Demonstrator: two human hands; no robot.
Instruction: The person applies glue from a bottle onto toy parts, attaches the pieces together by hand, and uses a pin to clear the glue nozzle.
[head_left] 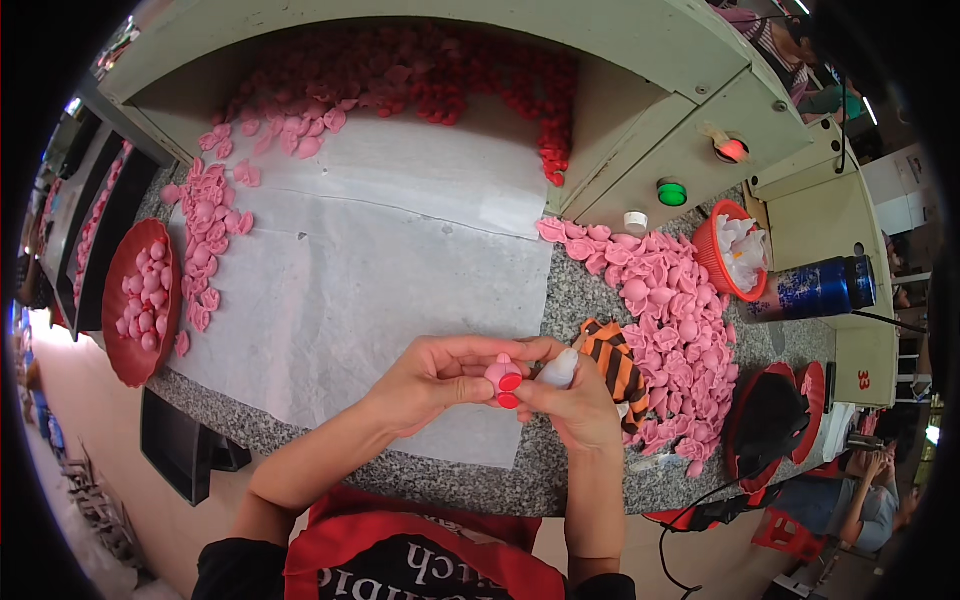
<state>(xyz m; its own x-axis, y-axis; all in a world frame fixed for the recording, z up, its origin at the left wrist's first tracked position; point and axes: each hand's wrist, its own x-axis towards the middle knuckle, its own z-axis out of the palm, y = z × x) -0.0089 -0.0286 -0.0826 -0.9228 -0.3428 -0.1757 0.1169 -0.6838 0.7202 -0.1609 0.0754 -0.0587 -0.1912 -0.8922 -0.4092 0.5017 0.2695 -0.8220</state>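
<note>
Over the near edge of the worktop, my two hands meet. My left hand (428, 385) pinches a small pink rounded piece (498, 371) between thumb and fingers. Two red oval parts (510, 383) sit on its near side. A small white translucent squeeze bottle (558, 369) is tucked in my right hand (585, 408). That hand's thumb presses against the red ovals. Just right of it lies an orange and black striped cloth (613, 365). Beyond the cloth spreads a heap of pink moulded pieces (668, 330).
White paper (400, 240) covers the granite worktop (590, 290). Under a pale green cabinet (620, 40) lie more pink pieces and small red parts (553, 150). A red dish (113, 345) stands left. At right are an orange basket (710, 260), a blue bottle (815, 288) and a black bag (768, 420).
</note>
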